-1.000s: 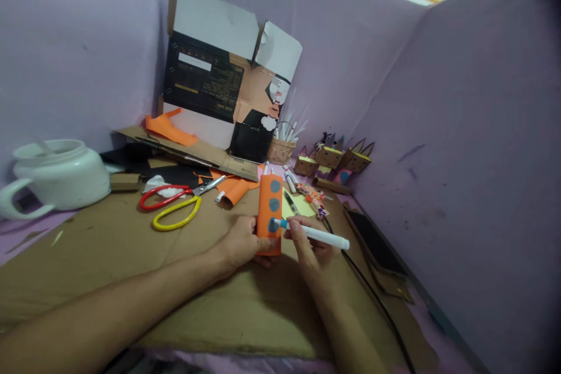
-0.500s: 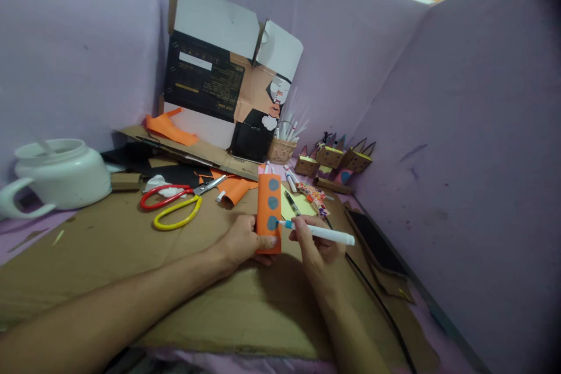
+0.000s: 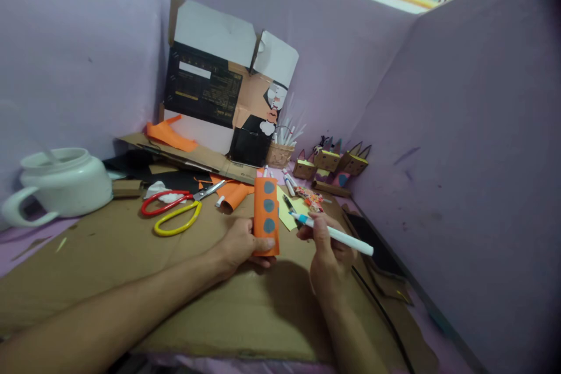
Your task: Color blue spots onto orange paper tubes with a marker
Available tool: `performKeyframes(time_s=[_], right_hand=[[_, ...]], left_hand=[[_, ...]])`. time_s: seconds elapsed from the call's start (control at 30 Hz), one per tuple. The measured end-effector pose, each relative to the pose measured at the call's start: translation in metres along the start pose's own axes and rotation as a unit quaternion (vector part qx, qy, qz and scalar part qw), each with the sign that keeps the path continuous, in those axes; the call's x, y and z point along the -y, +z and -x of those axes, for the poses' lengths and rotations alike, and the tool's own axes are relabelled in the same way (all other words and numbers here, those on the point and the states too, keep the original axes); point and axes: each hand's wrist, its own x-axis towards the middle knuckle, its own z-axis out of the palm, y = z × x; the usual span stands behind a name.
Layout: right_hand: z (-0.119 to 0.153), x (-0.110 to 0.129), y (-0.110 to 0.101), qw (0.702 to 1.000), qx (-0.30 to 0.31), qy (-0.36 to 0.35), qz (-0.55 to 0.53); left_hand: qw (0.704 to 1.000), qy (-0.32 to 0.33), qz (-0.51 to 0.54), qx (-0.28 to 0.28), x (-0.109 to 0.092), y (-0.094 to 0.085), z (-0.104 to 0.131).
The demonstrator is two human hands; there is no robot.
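An orange paper piece (image 3: 266, 235) stands at the centre with three dark blue-grey circles in a column. My left hand (image 3: 245, 245) grips its lower end, thumb across the front. To its right, my right hand (image 3: 328, 251) is closed around a white marker (image 3: 350, 240). The marker's blue end points left, and its tip is apart from the orange piece. Behind the marker tip lie a yellow paper (image 3: 286, 217) and a dark pen (image 3: 288, 203).
Red-and-yellow-handled scissors (image 3: 177, 217) lie left of centre, near a white pot (image 3: 65, 184). An unfolded box (image 3: 210, 82) leans at the back, beside a basket of markers (image 3: 280, 155) and cardboard animal figures (image 3: 328, 159). A black cable (image 3: 385, 318) runs along the right.
My right hand has moved right with the marker, and the tip has left the lowest circle. My left hand still holds the orange piece. The view has shifted slightly.
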Motion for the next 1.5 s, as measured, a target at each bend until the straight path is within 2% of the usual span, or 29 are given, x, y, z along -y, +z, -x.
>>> performKeyframes(time_s=[0.17,0.23,0.33,0.4,0.53,0.6,0.67,0.8,0.87,1.0,1.13,1.23,1.37,1.5], right_hand=[[-0.007,-0.008,0.003,0.996,0.019,0.065,-0.055],[-0.010,-0.008,0.005,0.986,0.035,0.114,-0.116],[-0.015,-0.002,0.008,0.941,0.091,0.208,-0.251],[-0.015,0.005,0.010,0.907,0.143,0.246,-0.309],[-0.012,0.016,0.012,0.862,0.265,0.273,-0.334],[-0.010,0.015,0.011,0.851,0.287,0.277,-0.343],[-0.010,0.010,0.011,0.857,0.270,0.270,-0.347],[-0.011,-0.002,0.015,0.898,0.182,0.219,-0.335],[-0.010,-0.007,0.019,0.915,0.142,0.192,-0.325],[-0.007,-0.008,0.027,0.936,0.108,0.162,-0.292],[-0.005,-0.008,0.028,0.948,0.098,0.160,-0.259],[-0.009,-0.010,0.024,0.936,0.077,0.192,-0.284],[-0.017,-0.010,0.016,0.909,0.012,0.260,-0.327],[-0.019,-0.006,0.014,0.909,-0.004,0.241,-0.339]], left_hand=[[0.998,0.030,0.005,0.063,-0.004,-0.005,0.004],[0.994,0.037,-0.002,0.103,-0.005,-0.006,0.007],[0.987,0.036,-0.010,0.158,-0.006,-0.006,0.013],[0.981,0.026,-0.018,0.189,-0.005,-0.006,0.015],[0.971,0.001,-0.020,0.238,-0.002,-0.007,0.016],[0.969,-0.003,-0.019,0.245,0.000,-0.008,0.014],[0.975,0.012,-0.023,0.221,0.002,-0.008,0.011],[0.987,0.090,-0.083,0.106,0.006,-0.010,0.000],[0.986,0.105,-0.103,0.076,0.007,-0.010,-0.005],[0.981,0.136,-0.105,0.085,0.007,-0.008,-0.007],[0.988,0.101,-0.103,0.054,0.004,-0.004,0.001],[0.994,0.076,-0.043,0.065,-0.001,-0.004,0.006],[0.993,0.030,0.031,0.112,-0.007,-0.008,0.007],[0.985,0.002,0.071,0.159,-0.008,-0.012,0.006]])
